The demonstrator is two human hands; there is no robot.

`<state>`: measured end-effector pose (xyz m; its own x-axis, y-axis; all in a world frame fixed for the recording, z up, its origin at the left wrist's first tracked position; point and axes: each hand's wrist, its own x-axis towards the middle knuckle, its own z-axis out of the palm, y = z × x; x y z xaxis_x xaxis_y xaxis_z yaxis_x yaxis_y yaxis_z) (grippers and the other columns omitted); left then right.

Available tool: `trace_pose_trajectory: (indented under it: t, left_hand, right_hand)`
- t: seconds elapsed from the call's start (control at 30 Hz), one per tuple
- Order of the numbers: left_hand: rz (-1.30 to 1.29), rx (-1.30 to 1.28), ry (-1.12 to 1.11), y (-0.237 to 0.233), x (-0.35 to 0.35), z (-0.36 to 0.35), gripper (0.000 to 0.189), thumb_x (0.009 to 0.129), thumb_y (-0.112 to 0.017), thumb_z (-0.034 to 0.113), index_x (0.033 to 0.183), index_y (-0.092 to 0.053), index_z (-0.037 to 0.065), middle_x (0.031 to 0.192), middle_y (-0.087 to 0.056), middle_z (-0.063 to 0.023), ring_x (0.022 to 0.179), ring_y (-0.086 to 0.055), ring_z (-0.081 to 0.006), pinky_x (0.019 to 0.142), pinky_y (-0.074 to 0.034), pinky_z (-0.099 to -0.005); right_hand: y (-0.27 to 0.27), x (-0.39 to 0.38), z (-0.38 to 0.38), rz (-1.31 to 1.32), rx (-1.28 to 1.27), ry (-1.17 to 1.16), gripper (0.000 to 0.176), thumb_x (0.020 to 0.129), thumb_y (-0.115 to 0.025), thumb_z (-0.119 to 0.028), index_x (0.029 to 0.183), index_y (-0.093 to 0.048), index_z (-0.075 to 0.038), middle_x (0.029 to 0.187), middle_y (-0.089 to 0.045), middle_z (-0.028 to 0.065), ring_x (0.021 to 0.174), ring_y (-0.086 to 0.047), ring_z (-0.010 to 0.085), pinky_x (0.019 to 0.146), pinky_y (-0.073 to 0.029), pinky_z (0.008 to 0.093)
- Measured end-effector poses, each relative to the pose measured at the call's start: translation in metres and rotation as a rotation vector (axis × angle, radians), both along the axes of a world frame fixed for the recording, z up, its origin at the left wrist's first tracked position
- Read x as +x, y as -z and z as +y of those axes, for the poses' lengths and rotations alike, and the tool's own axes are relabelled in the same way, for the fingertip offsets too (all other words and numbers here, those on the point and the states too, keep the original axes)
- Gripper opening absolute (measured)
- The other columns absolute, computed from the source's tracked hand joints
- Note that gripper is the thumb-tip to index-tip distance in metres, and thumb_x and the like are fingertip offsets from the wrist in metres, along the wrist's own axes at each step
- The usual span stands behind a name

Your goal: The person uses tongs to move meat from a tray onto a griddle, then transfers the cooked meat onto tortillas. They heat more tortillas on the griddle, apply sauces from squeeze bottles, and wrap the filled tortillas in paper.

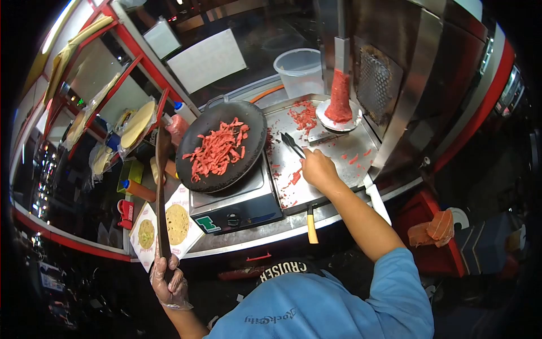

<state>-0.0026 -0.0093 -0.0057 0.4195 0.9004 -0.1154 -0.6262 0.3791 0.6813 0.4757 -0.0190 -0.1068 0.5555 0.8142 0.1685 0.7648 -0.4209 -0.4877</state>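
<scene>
The metal counter [265,229] carries a stove [248,214], printed papers [194,233] (left of it) and a steel tray [334,157]

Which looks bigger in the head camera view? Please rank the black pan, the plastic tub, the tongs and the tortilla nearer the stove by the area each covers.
1. Black pan
2. Plastic tub
3. Tortilla
4. Tongs, partly hidden by the right hand

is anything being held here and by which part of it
Yes: the left hand holds a long dark implement by its lower end; the right hand holds black tongs behind the exposed tips.
</scene>
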Motion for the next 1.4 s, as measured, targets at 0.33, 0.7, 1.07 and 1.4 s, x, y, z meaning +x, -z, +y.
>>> trace_pose_trajectory:
  t: [0.33, 0.7, 1.07, 1.4]
  left_hand:
    - [0.548, 0.070, 0.093, 0.010, -0.003, 0.025, 0.064, 0.103, -0.053, 0.018, 0.161, -0.027, 0.018, 0.087, -0.050, -0.0017, 0.041, -0.034, -0.0031, 0.032, -0.026, -0.0180]
    - [0.230, 0.067, 0.308, 0.004, -0.030, 0.060, 0.069, 0.105, -0.051, 0.018, 0.164, -0.015, 0.014, 0.088, -0.049, -0.0035, 0.042, -0.034, -0.0028, 0.032, -0.027, -0.0175]
    - [0.243, 0.036, 0.554, 0.034, -0.077, 0.054, 0.070, 0.105, -0.051, 0.018, 0.164, -0.015, 0.017, 0.086, -0.047, -0.0026, 0.044, -0.035, -0.0032, 0.034, -0.031, -0.0183]
    - [0.122, -0.001, 0.283, 0.009, -0.073, 0.081, 0.070, 0.103, -0.053, 0.013, 0.163, -0.017, 0.013, 0.088, -0.050, -0.0075, 0.039, -0.035, -0.0038, 0.029, -0.026, -0.0175]
  right_hand:
    - [-0.148, 0.052, 0.068, 0.570, -0.120, -0.292, 0.029, 0.102, -0.057, -0.028, 0.095, -0.072, -0.004, 0.072, -0.066, 0.0052, 0.051, -0.059, 0.0118, 0.042, -0.043, 0.0286]
    - [-0.236, -0.106, 0.124, -0.383, -0.174, -0.382, 0.026, 0.087, -0.074, -0.031, 0.090, -0.077, -0.005, 0.092, -0.074, 0.0201, 0.088, -0.072, 0.0358, 0.077, -0.057, 0.0485]
    - [-0.164, -0.134, 0.048, -0.596, -0.129, -0.256, 0.025, 0.086, -0.075, -0.024, 0.100, -0.070, -0.004, 0.098, -0.067, 0.0202, 0.093, -0.069, 0.0398, 0.081, -0.057, 0.0486]
    - [-0.114, 0.002, -0.010, 0.528, -0.287, 0.146, 0.037, 0.105, -0.051, -0.029, 0.096, -0.067, 0.003, 0.069, -0.067, 0.0085, 0.052, -0.062, 0.0157, 0.044, -0.047, 0.0331]
